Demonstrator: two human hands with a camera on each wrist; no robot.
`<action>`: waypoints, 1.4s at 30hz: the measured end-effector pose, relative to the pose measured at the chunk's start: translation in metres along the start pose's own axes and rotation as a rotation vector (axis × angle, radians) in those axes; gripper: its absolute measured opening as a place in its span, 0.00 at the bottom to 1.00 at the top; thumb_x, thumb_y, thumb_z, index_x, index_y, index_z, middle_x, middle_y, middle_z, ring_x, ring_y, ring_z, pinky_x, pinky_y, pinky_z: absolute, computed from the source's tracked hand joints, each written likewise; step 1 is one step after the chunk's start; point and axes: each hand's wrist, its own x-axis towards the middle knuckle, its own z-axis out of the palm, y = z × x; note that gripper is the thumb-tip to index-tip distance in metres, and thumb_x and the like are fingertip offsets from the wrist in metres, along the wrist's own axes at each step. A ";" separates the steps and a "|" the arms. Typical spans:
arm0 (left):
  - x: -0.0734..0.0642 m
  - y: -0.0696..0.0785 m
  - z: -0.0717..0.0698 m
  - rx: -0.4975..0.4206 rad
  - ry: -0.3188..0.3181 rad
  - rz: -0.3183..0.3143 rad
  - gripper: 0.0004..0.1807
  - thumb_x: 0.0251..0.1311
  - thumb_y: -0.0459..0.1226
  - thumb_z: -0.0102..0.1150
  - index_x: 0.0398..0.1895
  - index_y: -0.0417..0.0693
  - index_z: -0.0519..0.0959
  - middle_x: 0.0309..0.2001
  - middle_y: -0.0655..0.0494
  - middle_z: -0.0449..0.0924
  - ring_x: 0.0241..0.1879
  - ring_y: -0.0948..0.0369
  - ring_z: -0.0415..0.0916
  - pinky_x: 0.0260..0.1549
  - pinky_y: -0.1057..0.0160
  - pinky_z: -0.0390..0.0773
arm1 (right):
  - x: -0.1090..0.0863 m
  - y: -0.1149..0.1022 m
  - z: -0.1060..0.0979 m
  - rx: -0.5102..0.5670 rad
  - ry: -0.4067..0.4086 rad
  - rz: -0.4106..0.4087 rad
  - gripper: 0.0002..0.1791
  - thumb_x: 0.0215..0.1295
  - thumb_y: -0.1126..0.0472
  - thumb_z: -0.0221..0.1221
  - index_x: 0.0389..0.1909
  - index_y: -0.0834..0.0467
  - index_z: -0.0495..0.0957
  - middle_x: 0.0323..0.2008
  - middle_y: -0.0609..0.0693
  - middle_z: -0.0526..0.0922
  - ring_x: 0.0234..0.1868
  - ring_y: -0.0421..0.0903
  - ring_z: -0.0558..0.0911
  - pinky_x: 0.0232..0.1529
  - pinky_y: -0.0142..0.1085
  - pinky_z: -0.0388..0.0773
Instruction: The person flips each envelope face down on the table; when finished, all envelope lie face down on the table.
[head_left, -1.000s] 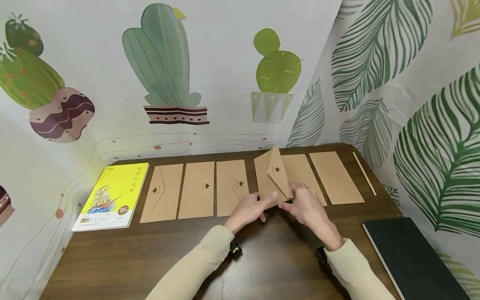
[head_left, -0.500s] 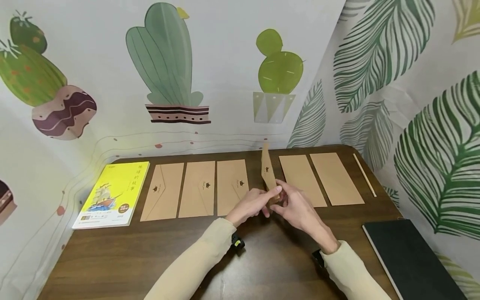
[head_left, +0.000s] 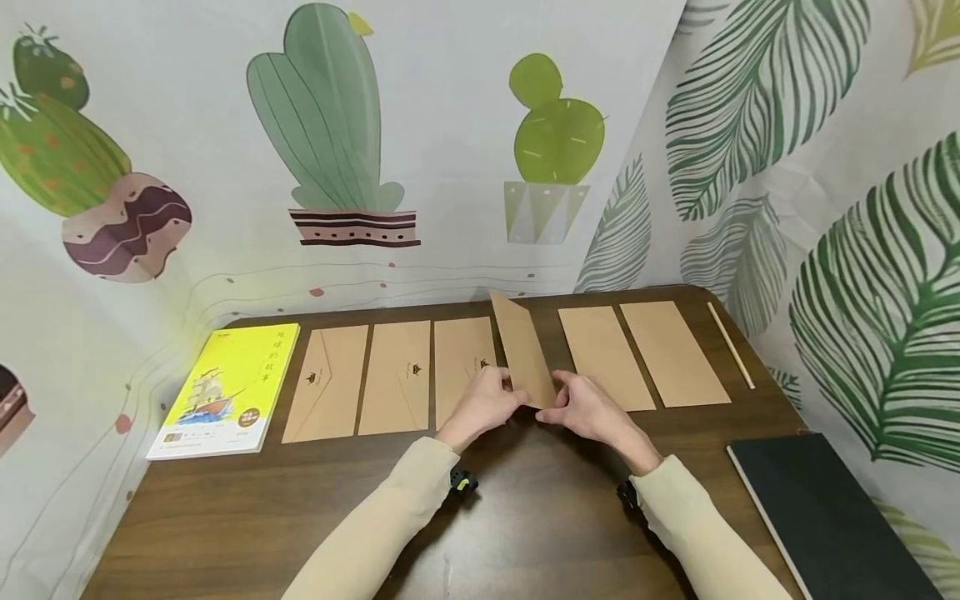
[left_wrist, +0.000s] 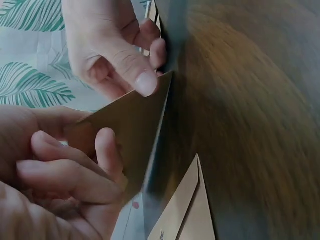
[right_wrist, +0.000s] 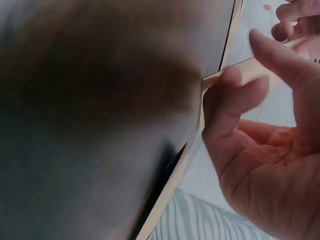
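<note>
- Yellow book (head_left: 225, 383): laid flat at far left of the brown table (head_left: 517, 533), ship printed on its cover.
- Three envelopes (head_left: 395, 379): laid in a row beside it, crown mark on each; the third is partly covered by the left hand.
- Left hand (head_left: 480, 404): lower left edge of the raised envelope is pinched by thumb and fingers.
- Raised envelope (head_left: 521, 346): held tilted up between both hands, plain side seen.
- Right hand (head_left: 592, 408): put at its lower right edge, fingers bent — whether gripped can't be told.
- Two plain envelopes (head_left: 606, 354): laid flat, side by side.
- Thin stick (head_left: 730, 343), then dark book (head_left: 832, 517): placed along table's right side.
</note>
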 end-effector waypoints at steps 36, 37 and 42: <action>0.009 -0.024 0.030 0.515 0.173 0.051 0.23 0.55 0.48 0.75 0.08 0.59 0.73 0.21 0.58 0.77 0.18 0.62 0.72 0.12 0.62 0.71 | 0.004 0.010 -0.008 -0.142 -0.028 0.115 0.49 0.64 0.56 0.77 0.78 0.74 0.65 0.37 0.54 0.85 0.38 0.47 0.82 0.53 0.43 0.82; 0.009 -0.024 0.030 0.520 0.171 0.052 0.24 0.55 0.49 0.75 0.08 0.59 0.73 0.21 0.59 0.77 0.18 0.62 0.73 0.13 0.62 0.71 | 0.004 0.010 -0.008 -0.140 -0.032 0.117 0.49 0.64 0.56 0.76 0.78 0.74 0.65 0.38 0.54 0.85 0.38 0.47 0.82 0.52 0.43 0.82; 0.008 -0.025 0.033 0.546 0.185 0.078 0.25 0.55 0.48 0.76 0.08 0.60 0.72 0.19 0.59 0.77 0.19 0.61 0.73 0.13 0.61 0.69 | 0.010 0.022 -0.004 -0.156 -0.027 0.106 0.49 0.64 0.55 0.76 0.78 0.74 0.65 0.37 0.55 0.86 0.38 0.48 0.83 0.49 0.41 0.82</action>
